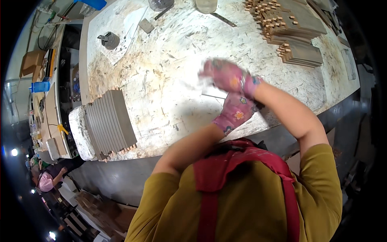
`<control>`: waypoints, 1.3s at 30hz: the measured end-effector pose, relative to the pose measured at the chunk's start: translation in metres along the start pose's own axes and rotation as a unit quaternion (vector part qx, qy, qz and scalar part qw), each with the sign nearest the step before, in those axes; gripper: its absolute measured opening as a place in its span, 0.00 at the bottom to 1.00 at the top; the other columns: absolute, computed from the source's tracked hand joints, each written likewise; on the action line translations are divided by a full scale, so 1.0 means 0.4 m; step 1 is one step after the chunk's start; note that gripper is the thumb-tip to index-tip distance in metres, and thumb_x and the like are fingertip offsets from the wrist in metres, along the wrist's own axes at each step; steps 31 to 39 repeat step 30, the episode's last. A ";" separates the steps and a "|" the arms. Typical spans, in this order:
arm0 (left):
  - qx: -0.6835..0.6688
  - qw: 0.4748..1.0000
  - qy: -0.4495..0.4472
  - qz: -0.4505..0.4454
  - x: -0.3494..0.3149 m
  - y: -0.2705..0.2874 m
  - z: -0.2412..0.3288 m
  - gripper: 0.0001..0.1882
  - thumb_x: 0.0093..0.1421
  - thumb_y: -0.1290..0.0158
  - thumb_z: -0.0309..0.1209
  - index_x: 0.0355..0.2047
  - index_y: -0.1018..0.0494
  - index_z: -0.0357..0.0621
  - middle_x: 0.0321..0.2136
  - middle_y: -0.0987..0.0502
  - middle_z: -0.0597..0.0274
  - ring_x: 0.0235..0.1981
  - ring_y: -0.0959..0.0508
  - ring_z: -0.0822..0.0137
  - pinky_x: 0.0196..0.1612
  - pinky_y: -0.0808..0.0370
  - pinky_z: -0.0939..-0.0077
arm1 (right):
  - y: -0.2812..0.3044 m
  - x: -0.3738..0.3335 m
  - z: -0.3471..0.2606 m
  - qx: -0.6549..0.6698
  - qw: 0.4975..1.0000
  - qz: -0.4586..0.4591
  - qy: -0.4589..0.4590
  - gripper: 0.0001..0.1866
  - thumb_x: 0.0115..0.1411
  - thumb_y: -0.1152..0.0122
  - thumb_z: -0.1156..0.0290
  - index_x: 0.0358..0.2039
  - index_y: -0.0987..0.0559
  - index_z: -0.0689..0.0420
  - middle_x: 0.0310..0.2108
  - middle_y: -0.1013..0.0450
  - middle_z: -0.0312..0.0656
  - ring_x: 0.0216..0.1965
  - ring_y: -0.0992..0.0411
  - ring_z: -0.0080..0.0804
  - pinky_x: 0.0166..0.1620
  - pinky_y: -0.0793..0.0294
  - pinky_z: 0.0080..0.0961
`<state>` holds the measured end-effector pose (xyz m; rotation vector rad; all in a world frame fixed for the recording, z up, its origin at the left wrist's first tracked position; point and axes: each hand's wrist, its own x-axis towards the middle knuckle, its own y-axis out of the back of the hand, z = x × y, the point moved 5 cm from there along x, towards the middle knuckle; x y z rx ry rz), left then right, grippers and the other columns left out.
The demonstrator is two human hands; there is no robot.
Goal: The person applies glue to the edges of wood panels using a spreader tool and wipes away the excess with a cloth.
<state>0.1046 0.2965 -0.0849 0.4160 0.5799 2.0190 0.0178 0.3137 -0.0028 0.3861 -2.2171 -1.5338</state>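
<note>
Both my hands wear pink gloves with a flower print, and my forearms cross near the table's front edge. My right hand [227, 76] reaches over to the left, above the left one. Motion smears its fingers, so whether they hold anything cannot be made out. My left hand [237, 113] lies below the right wrist, pointing right, with its fingers mostly hidden. A small dark bit shows beside its fingertips; its kind is unclear. Just left of the hands, a pale flat piece with a dark edge [213, 94] shows in part against the bright tabletop.
On the stained white table [161, 72], a row of grey-brown boards with wooden dowels [111, 121] leans against a white block [82, 131] at left. More dowelled boards [300, 54] are stacked at right. A dark tin [109, 41] and jar [206, 5] stand farther back.
</note>
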 end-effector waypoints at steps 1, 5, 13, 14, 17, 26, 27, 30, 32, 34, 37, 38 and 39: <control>0.249 0.965 -0.087 0.000 0.008 0.100 0.139 0.21 0.60 0.52 0.32 0.54 0.29 0.47 0.57 0.30 0.58 0.57 0.30 0.62 0.60 0.34 0.62 | 0.012 0.020 0.080 0.088 0.991 -0.015 -0.099 0.17 0.58 0.39 0.64 0.49 0.24 0.46 0.49 0.29 0.43 0.48 0.28 0.45 0.50 0.26 0.38; 0.294 0.929 -0.177 0.140 0.004 0.140 0.156 0.20 0.59 0.51 0.36 0.51 0.26 0.47 0.51 0.25 0.55 0.53 0.26 0.57 0.58 0.32 0.60 | 0.104 0.082 0.110 0.132 0.969 0.068 -0.199 0.16 0.61 0.40 0.61 0.48 0.23 0.51 0.40 0.26 0.49 0.41 0.25 0.50 0.47 0.26 0.39; 0.282 0.948 -0.142 0.036 0.002 0.142 0.156 0.27 0.58 0.50 0.39 0.57 0.31 0.44 0.59 0.34 0.52 0.64 0.40 0.53 0.61 0.40 0.55 | 0.078 0.008 0.191 0.072 0.953 0.116 -0.270 0.28 0.62 0.39 0.56 0.58 0.29 0.58 0.56 0.30 0.50 0.56 0.30 0.44 0.59 0.32 0.33; 0.238 0.963 -0.128 0.002 -0.013 0.156 0.144 0.27 0.58 0.48 0.40 0.56 0.31 0.43 0.57 0.33 0.51 0.64 0.40 0.51 0.64 0.42 0.54 | 0.135 -0.018 0.198 0.252 0.855 0.205 -0.404 0.32 0.62 0.39 0.55 0.60 0.31 0.63 0.58 0.31 0.53 0.56 0.30 0.43 0.60 0.33 0.31; 0.098 0.980 -0.173 0.007 -0.020 0.342 0.086 0.30 0.56 0.40 0.33 0.59 0.33 0.43 0.58 0.34 0.48 0.59 0.32 0.52 0.65 0.38 0.56 | 0.274 -0.187 0.171 0.209 0.847 0.257 -0.416 0.35 0.62 0.38 0.55 0.60 0.33 0.68 0.56 0.29 0.53 0.56 0.30 0.36 0.58 0.33 0.27; 0.211 0.974 -0.071 -0.045 -0.117 0.494 -0.003 0.46 0.45 0.32 0.36 0.63 0.39 0.41 0.61 0.36 0.48 0.66 0.42 0.46 0.69 0.46 0.58 | 0.294 -0.500 0.043 0.128 0.808 0.331 -0.469 0.20 0.58 0.36 0.61 0.46 0.23 0.63 0.48 0.28 0.47 0.48 0.28 0.40 0.50 0.27 0.31; 0.202 0.976 -0.057 -0.050 -0.105 0.474 -0.007 0.46 0.45 0.32 0.35 0.64 0.39 0.43 0.62 0.36 0.49 0.66 0.42 0.45 0.68 0.45 0.59 | 0.263 -0.448 0.002 0.100 0.840 0.322 -0.424 0.18 0.59 0.36 0.61 0.45 0.22 0.59 0.46 0.27 0.47 0.48 0.27 0.42 0.50 0.26 0.33; 0.111 0.992 -0.029 -0.043 -0.089 0.454 -0.047 0.46 0.45 0.33 0.33 0.65 0.41 0.48 0.63 0.37 0.50 0.66 0.42 0.46 0.68 0.45 0.59 | 0.193 -0.305 -0.114 -0.122 0.948 0.183 -0.228 0.17 0.59 0.37 0.64 0.48 0.23 0.52 0.47 0.27 0.46 0.50 0.27 0.39 0.56 0.27 0.35; 0.111 0.992 -0.029 -0.043 -0.089 0.454 -0.047 0.46 0.45 0.33 0.33 0.65 0.41 0.48 0.63 0.37 0.50 0.66 0.42 0.46 0.68 0.45 0.59 | 0.193 -0.305 -0.114 -0.122 0.948 0.183 -0.228 0.17 0.59 0.37 0.64 0.48 0.23 0.52 0.47 0.27 0.46 0.50 0.27 0.39 0.56 0.27 0.35; 0.111 0.992 -0.029 -0.043 -0.089 0.454 -0.047 0.46 0.45 0.33 0.33 0.65 0.41 0.48 0.63 0.37 0.50 0.66 0.42 0.46 0.68 0.45 0.59 | 0.193 -0.305 -0.114 -0.122 0.948 0.183 -0.228 0.17 0.59 0.37 0.64 0.48 0.23 0.52 0.47 0.27 0.46 0.50 0.27 0.39 0.56 0.27 0.35; 0.111 0.992 -0.029 -0.043 -0.089 0.454 -0.047 0.46 0.45 0.33 0.33 0.65 0.41 0.48 0.63 0.37 0.50 0.66 0.42 0.46 0.68 0.45 0.59 | 0.193 -0.305 -0.114 -0.122 0.948 0.183 -0.228 0.17 0.59 0.37 0.64 0.48 0.23 0.52 0.47 0.27 0.46 0.50 0.27 0.39 0.56 0.27 0.35; 0.111 0.992 -0.029 -0.043 -0.089 0.454 -0.047 0.46 0.45 0.33 0.33 0.65 0.41 0.48 0.63 0.37 0.50 0.66 0.42 0.46 0.68 0.45 0.59 | 0.193 -0.305 -0.114 -0.122 0.948 0.183 -0.228 0.17 0.59 0.37 0.64 0.48 0.23 0.52 0.47 0.27 0.46 0.50 0.27 0.39 0.56 0.27 0.35; 0.111 0.992 -0.029 -0.043 -0.089 0.454 -0.047 0.46 0.45 0.33 0.33 0.65 0.41 0.48 0.63 0.37 0.50 0.66 0.42 0.46 0.68 0.45 0.59 | 0.193 -0.305 -0.114 -0.122 0.948 0.183 -0.228 0.17 0.59 0.37 0.64 0.48 0.23 0.52 0.47 0.27 0.46 0.50 0.27 0.39 0.56 0.27 0.35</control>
